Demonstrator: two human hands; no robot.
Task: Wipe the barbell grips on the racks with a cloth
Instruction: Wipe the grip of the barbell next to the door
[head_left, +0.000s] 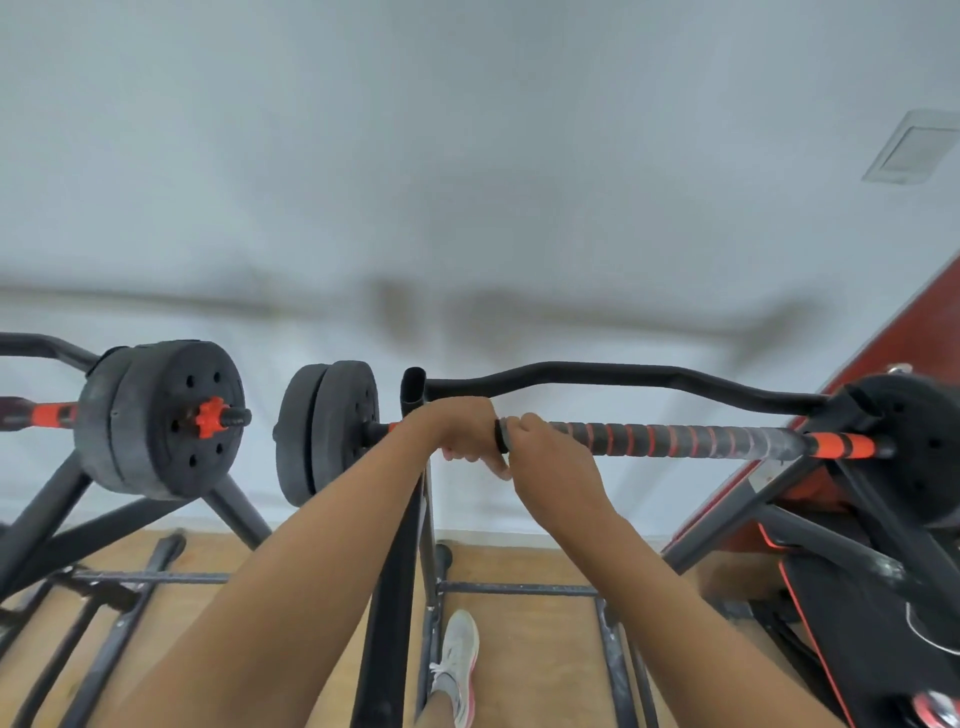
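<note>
Left hand (461, 430) and right hand (546, 458) clasp the barbell (675, 439).

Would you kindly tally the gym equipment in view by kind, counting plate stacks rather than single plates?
Barbells with orange-and-black grips: 2
Curved black bars: 2
Weight plate stacks: 3
Total: 7

barbell (675, 439) on rack (387, 649) | curved bar (597, 373) behind, perhaps same rack | second barbell (156, 415) left | shoe (460, 660) below
</note>
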